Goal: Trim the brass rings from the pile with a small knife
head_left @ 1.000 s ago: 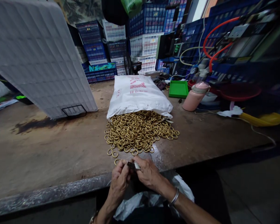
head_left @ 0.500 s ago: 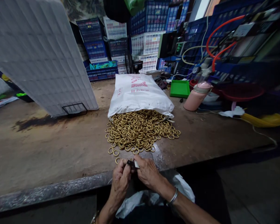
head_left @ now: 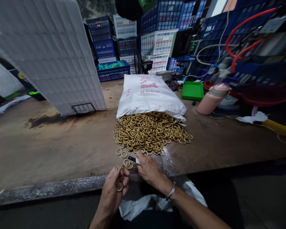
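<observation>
One bare left hand (head_left: pixel 113 183), half-curled, grasps at least one gold-coloured round ring (head_left: pixel 119 190) in front of the edge of the brown table (head_left: pixel 69 152), with a few loose gold rings (head_left: pixel 127 164) lying just beyond it. Most of the work seems left: a large heap of gold-coloured rings (head_left: pixel 143 133) sits at the mouth of a white printed sack (head_left: pixel 152 103), though finished rings cannot be told apart. The bare right hand (head_left: pixel 149 167), fingers closed, grips a small dark-bladed tool with a white handle (head_left: pixel 132 158).
</observation>
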The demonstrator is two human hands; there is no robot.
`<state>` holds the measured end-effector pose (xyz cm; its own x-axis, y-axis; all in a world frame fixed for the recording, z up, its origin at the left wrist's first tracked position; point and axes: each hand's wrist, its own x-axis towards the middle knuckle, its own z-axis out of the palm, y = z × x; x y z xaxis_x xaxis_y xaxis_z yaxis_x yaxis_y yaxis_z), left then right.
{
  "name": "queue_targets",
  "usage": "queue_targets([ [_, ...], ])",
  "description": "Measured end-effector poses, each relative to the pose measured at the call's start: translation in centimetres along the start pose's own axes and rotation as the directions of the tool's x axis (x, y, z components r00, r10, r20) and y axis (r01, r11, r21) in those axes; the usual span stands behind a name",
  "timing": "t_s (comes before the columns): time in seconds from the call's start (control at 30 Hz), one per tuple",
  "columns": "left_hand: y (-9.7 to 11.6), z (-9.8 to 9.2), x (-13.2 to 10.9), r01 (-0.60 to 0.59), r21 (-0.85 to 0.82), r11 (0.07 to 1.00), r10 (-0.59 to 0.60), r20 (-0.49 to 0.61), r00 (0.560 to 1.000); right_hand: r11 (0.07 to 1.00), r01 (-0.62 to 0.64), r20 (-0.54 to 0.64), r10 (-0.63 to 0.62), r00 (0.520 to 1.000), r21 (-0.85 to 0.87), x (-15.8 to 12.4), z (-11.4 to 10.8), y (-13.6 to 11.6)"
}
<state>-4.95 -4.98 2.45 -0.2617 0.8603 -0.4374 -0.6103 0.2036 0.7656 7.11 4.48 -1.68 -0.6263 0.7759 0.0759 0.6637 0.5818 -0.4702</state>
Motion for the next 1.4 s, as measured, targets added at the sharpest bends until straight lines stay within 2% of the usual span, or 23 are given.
queue_targets([
  [0.1, 0.7, -1.9, 0.7, -0.050, -0.106, 0.993, 0.042, -0.077, 0.996, 1.000, -0.010, 0.004, 0.010, 1.000, -0.010, 0.8, 0.5, -1.4],
  [0.23, 1.1, -3.6, 1.1, -0.049, -0.225, 0.973, 0.025, -0.106, 0.994, 0.999, -0.027, 0.041, 0.029, 0.999, -0.038, 1.6, 0.5, -2.5],
  [0.37, 1.3, -4.0, 1.5, 0.012, -0.303, 0.953, -0.041, -0.090, 0.995, 0.996, -0.068, 0.065, 0.071, 0.995, -0.054, 2.1, 0.1, -2.7],
  [0.53, 1.0, -3.4, 1.9, 0.039, -0.323, 0.946, -0.064, -0.068, 0.996, 0.989, -0.097, 0.048, 0.103, 0.994, -0.109, 2.2, -0.1, -1.5],
  [0.7, 0.2, -2.0, 2.2, 0.015, -0.159, 0.987, -0.014, 0.009, 1.000, 0.992, -0.095, 0.032, 0.098, 0.995, -0.078, 2.0, -0.2, 0.1],
  [0.8, -0.7, -0.9, 2.6, -0.059, 0.018, 0.998, 0.060, -0.014, 0.998, 0.995, -0.104, 0.019, 0.104, 0.994, 0.007, 1.7, -0.4, 0.6],
  [0.9, -1.4, 0.2, 3.3, -0.085, 0.204, 0.975, 0.097, -0.050, 0.994, 0.991, -0.064, -0.016, 0.066, 0.998, 0.121, 1.0, -0.9, 0.7],
  [1.0, -1.6, 1.0, 3.8, -0.068, 0.340, 0.938, 0.078, -0.017, 0.997, 0.970, -0.017, -0.026, 0.024, 0.999, 0.242, 0.3, -1.4, 0.5],
  [1.13, -1.6, 1.7, 4.1, -0.114, 0.368, 0.923, 0.101, 0.053, 0.993, 0.926, -0.060, -0.044, 0.082, 0.996, 0.372, -0.1, -2.1, 0.1],
  [1.27, -1.7, 2.1, 3.9, -0.218, 0.363, 0.906, 0.201, 0.084, 0.976, 0.849, -0.144, 0.040, 0.144, 0.989, 0.508, -0.2, -2.5, 0.2],
  [1.4, -2.0, 2.4, 3.8, -0.198, 0.352, 0.915, 0.176, 0.094, 0.980, 0.824, -0.155, 0.059, 0.147, 0.987, 0.545, -0.5, -2.1, 0.6],
])
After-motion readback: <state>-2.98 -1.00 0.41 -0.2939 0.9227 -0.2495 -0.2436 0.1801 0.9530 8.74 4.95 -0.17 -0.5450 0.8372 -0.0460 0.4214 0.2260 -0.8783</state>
